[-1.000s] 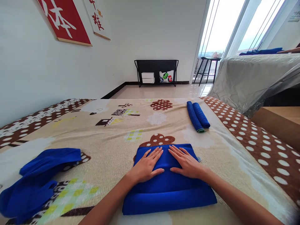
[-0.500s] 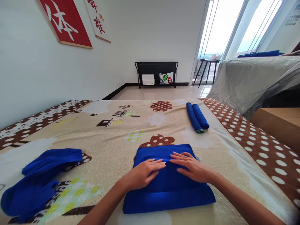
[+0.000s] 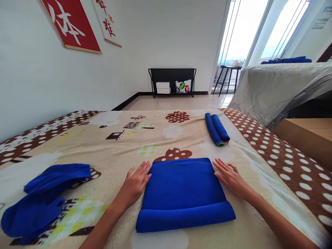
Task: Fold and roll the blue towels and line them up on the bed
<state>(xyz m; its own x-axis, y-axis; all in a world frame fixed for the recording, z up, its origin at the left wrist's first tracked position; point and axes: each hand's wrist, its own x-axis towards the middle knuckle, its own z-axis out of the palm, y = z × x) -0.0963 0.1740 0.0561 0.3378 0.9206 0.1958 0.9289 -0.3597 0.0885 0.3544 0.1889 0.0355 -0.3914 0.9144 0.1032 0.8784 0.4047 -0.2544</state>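
Observation:
A blue cloth (image 3: 181,183) lies spread flat in front of me, its near edge turned over into a wide fold. My left hand (image 3: 136,185) rests at its left edge, fingers stretched out and fingertips touching the side. At the opposite edge, my right hand (image 3: 230,176) lies flat with its fingers extended, the tips by the upper right side. Neither hand grips anything. Two rolled blue cloths (image 3: 218,128) lie side by side farther back on the right. A crumpled blue cloth (image 3: 44,204) sits at the left.
Everything lies on a patterned fleece blanket (image 3: 114,159) with brown polka-dot borders. A wooden box-like surface (image 3: 308,135) and a plastic-draped piece of furniture (image 3: 275,90) stand to the right. At the far wall is a black rack (image 3: 172,81), with a stool (image 3: 228,79) by the window.
Both hands have moved apart from the middle of the blue cloth to its left and right edges. The cloth's surface looks smoother, and its near fold shows fully.

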